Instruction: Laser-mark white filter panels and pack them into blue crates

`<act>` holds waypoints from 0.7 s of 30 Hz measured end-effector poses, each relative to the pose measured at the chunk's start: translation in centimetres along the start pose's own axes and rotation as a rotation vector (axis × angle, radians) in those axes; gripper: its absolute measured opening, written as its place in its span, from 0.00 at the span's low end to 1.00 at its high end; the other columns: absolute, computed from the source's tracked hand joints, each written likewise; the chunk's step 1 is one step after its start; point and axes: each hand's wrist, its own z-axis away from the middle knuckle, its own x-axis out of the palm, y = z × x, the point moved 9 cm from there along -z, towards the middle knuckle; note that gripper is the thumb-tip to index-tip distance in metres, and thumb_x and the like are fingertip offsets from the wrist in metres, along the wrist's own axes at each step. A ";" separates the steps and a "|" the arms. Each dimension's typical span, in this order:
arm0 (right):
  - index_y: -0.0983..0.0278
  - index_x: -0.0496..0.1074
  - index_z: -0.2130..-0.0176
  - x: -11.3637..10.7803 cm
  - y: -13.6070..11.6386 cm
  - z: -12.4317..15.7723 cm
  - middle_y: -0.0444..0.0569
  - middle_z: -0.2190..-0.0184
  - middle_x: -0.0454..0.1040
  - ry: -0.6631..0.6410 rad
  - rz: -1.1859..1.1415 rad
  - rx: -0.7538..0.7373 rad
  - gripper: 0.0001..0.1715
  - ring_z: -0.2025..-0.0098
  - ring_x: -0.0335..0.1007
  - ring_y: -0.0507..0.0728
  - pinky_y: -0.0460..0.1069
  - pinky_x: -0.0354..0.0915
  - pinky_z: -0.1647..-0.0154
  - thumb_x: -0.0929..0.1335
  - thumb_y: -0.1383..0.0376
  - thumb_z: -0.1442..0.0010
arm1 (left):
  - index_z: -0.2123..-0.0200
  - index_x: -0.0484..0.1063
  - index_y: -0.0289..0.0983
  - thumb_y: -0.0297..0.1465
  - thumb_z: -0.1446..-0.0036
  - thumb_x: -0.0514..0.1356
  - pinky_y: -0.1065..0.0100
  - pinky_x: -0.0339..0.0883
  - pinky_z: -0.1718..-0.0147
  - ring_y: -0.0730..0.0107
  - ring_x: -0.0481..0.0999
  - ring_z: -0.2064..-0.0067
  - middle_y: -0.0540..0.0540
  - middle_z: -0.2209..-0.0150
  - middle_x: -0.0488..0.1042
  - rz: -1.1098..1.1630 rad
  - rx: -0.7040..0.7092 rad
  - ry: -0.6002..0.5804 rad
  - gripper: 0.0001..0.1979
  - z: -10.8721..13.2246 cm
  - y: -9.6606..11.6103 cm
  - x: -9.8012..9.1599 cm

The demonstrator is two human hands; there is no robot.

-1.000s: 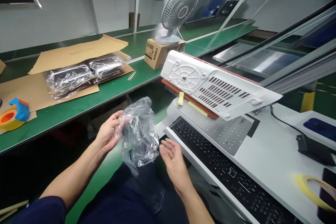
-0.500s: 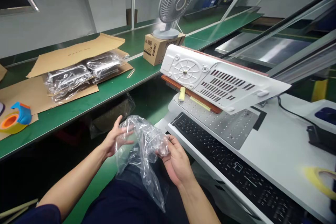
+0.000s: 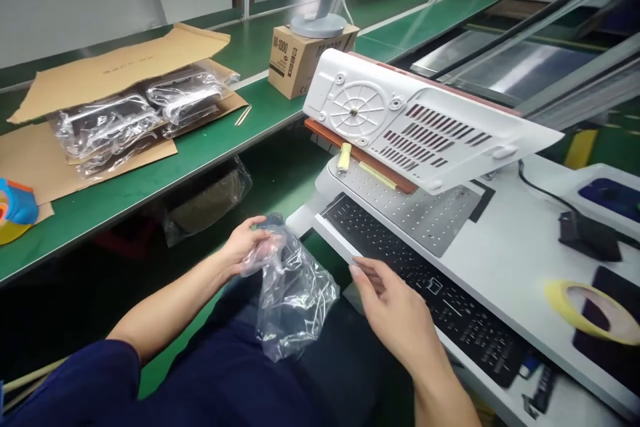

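Note:
My left hand [image 3: 245,245] is closed on the gathered upper end of a crumpled clear plastic bag [image 3: 300,297], which hangs down over my lap. Some of the film lies across the fingers. To the right, apart from the bag, my right hand [image 3: 395,307] holds nothing; its thumb and fingers are partly bent with a gap between them. It hovers by the front edge of a tray where a black keyboard [image 3: 365,230] lies.
A white vented panel [image 3: 415,123] is propped at a tilt above a perforated plate [image 3: 400,200]. Yellow tape [image 3: 555,300] lies at right. On the green bench [image 3: 200,163] are bagged parts [image 3: 107,123] on cardboard, and a fan [image 3: 320,25] on a carton [image 3: 285,63].
My right hand has let go of the plastic bag and moved right. The left hand, spread before, now grips the bag. The view has tilted downward.

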 end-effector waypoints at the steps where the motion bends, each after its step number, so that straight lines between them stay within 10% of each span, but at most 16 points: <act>1: 0.56 0.78 0.47 0.6 -2.0 1.1 0.58 0.49 0.83 -0.025 -0.093 -0.037 0.29 0.48 0.80 0.71 0.66 0.73 0.43 0.69 0.40 0.34 | 0.31 0.64 0.30 0.18 0.45 0.72 0.65 0.82 0.64 0.57 0.88 0.64 0.36 0.61 0.85 0.038 -0.006 0.011 0.40 -0.3 -0.4 1.2; 5: 0.58 0.68 0.33 4.1 -6.1 3.9 0.59 0.40 0.78 -0.021 -0.185 -0.077 0.49 0.42 0.78 0.71 0.64 0.73 0.39 0.80 0.43 0.45 | 0.31 0.61 0.30 0.16 0.42 0.67 0.64 0.84 0.60 0.60 0.88 0.63 0.35 0.59 0.85 0.094 -0.015 -0.048 0.37 -0.7 -1.3 5.7; 7: 0.58 0.71 0.37 4.7 -5.3 4.0 0.56 0.46 0.82 0.022 -0.129 -0.034 0.37 0.47 0.81 0.69 0.63 0.74 0.43 0.74 0.45 0.38 | 0.30 0.60 0.31 0.18 0.39 0.67 0.61 0.84 0.55 0.59 0.88 0.60 0.35 0.57 0.84 0.125 -0.025 -0.088 0.37 -0.7 -1.2 6.7; 9: 0.58 0.77 0.48 4.5 -3.9 3.7 0.53 0.55 0.84 0.021 -0.122 0.008 0.24 0.56 0.82 0.66 0.59 0.74 0.51 0.68 0.46 0.32 | 0.29 0.60 0.35 0.24 0.36 0.69 0.56 0.84 0.49 0.56 0.88 0.55 0.35 0.53 0.83 0.181 -0.007 -0.121 0.36 -0.9 -0.6 6.7; 15: 0.59 0.74 0.61 0.8 -0.6 2.7 0.48 0.68 0.78 0.175 -0.122 0.091 0.31 0.68 0.73 0.59 0.51 0.66 0.67 0.73 0.35 0.38 | 0.26 0.57 0.52 0.36 0.39 0.75 0.50 0.76 0.36 0.50 0.83 0.40 0.37 0.31 0.68 0.255 0.209 -0.166 0.44 -0.6 1.2 4.3; 21: 0.60 0.73 0.61 7.7 -2.2 3.2 0.43 0.72 0.70 -0.275 -0.221 -0.007 0.36 0.70 0.62 0.56 0.50 0.58 0.68 0.65 0.31 0.31 | 0.36 0.66 0.44 0.48 0.43 0.77 0.57 0.78 0.50 0.49 0.78 0.40 0.35 0.38 0.72 -0.036 0.263 -0.293 0.39 1.9 -4.9 4.9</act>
